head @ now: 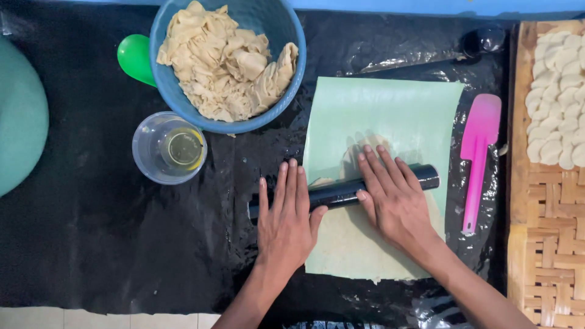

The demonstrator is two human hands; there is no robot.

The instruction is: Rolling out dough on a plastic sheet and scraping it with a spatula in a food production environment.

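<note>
A black cylindrical roller (341,191) lies across a pale green sheet (390,109) that covers flattened beige dough (347,244). My left hand (289,216) rests flat on the roller's left part, fingers stretched and together. My right hand (393,195) presses flat on the roller's right part, fingers spread over the sheet. Neither hand grips anything; both palms push down on the roller. Dough edges show under the sheet near the bottom.
A blue bowl (277,27) of torn dough pieces sits at the top. Left of it are a green scoop (134,58) and a clear cup of oil (167,149). A pink spatula (478,146) lies right of the sheet. A woven tray (548,201) holds round dough discs.
</note>
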